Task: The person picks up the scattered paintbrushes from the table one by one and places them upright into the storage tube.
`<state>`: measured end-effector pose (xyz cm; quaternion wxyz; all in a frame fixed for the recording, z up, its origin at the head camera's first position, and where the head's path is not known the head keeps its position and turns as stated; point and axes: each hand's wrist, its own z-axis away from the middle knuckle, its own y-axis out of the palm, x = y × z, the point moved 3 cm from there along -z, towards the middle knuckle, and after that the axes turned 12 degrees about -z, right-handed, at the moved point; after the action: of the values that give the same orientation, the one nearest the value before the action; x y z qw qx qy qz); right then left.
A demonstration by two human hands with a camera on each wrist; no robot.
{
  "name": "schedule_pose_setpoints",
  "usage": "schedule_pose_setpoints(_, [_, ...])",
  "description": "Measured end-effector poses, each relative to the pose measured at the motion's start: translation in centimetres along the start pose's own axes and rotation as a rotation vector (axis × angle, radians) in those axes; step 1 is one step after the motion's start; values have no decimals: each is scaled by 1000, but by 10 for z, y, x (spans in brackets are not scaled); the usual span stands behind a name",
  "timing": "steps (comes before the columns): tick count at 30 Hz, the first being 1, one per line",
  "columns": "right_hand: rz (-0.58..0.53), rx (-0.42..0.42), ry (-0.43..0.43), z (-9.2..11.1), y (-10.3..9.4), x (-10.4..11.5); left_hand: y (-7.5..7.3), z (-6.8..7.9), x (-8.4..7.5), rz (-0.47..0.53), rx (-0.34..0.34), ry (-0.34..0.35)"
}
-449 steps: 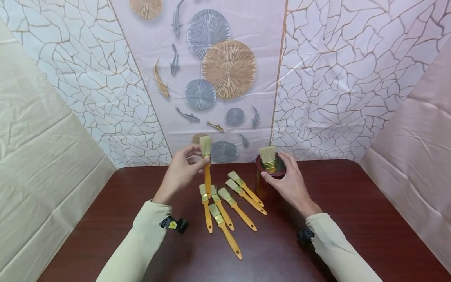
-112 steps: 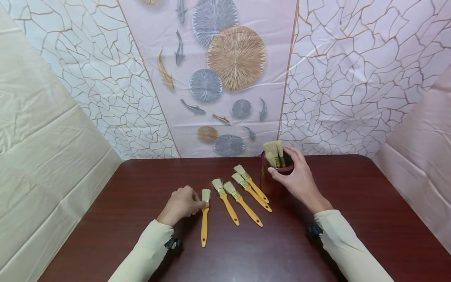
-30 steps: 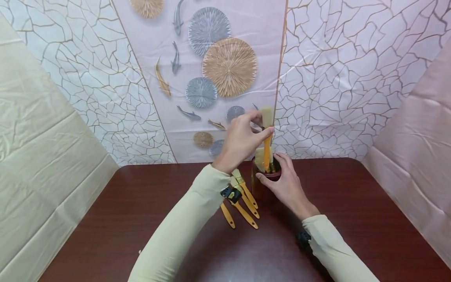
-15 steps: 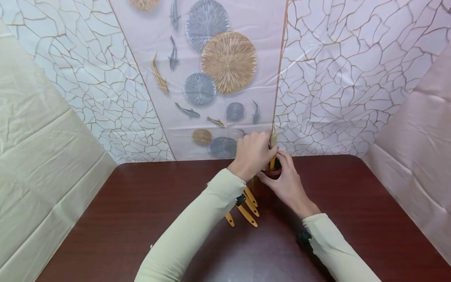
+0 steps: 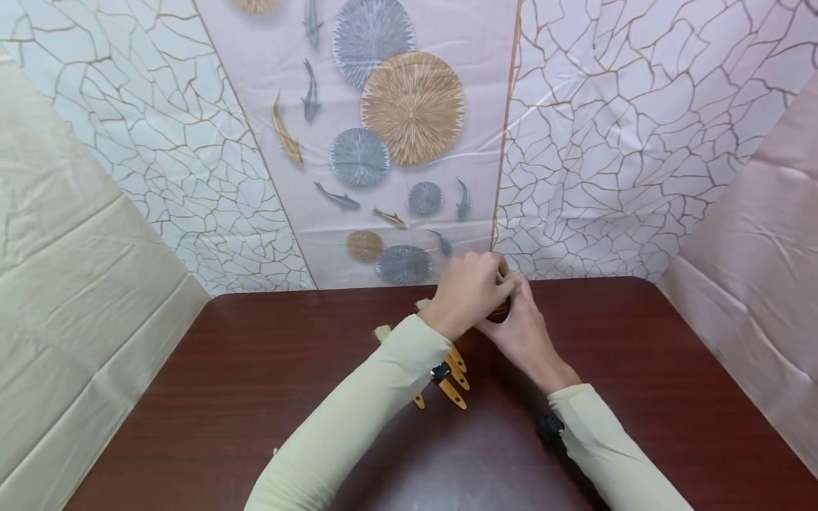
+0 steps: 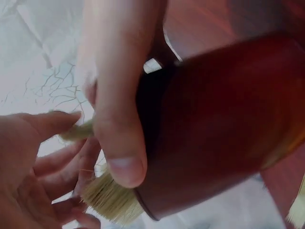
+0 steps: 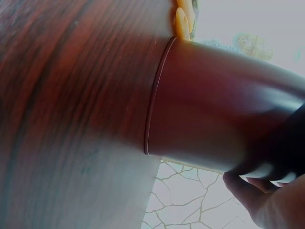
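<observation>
My right hand (image 5: 527,333) grips a dark red cylindrical cup (image 7: 214,100) near its rim, the thumb on the near side. The cup stands upright on the table. My left hand (image 5: 469,291) is over the cup's mouth, thumb and fingers at the bristles of a paintbrush (image 6: 78,131) whose handle is down inside. Another paintbrush's pale bristles (image 6: 114,198) stick out at the rim in the left wrist view. In the head view the left hand hides most of the cup's opening. Several paintbrushes (image 5: 452,394) with yellow handles lie left of the cup, partly under the left forearm.
The dark reddish wooden table (image 5: 192,397) ends just behind the cup. A patterned cloth backdrop (image 5: 575,177) rises there, with plain fabric (image 5: 83,284) along the left side. The left sleeve (image 5: 358,419) passes above the loose brushes.
The left hand carried a paintbrush from the table to above the cup, then lowered it handle first inside. The right hand has stayed on the cup. Fewer brushes lie on the table than earlier.
</observation>
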<state>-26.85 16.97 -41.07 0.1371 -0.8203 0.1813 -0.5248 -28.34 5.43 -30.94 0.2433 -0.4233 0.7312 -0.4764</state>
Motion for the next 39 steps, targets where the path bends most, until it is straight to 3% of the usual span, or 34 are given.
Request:
schedule_pose_setpoints(7, [20, -27, -13, 0, 1, 1, -4, 4, 14, 291, 55, 17])
schedule_pose_setpoints(13, [4, -25, 4, -1, 5, 2, -13, 17, 44, 446, 50, -15])
schedule_pose_setpoints(20, [11, -25, 24, -2, 6, 1, -33, 45, 91, 487, -4, -101])
schedule_pose_setpoints(25, [25, -33, 38, 0, 1, -1, -36, 70, 121, 496, 70, -206])
schedule_pose_setpoints(28, [34, -36, 46, 1, -1, -2, -25, 86, 134, 504, 132, -266])
schedule_pose_setpoints(33, [35, -31, 55, 1, -2, -1, 7, 113, 146, 458, 231, -389])
schedule_pose_setpoints(39, [24, -24, 54, 0, 2, 1, 45, 142, 153, 475, 362, -613])
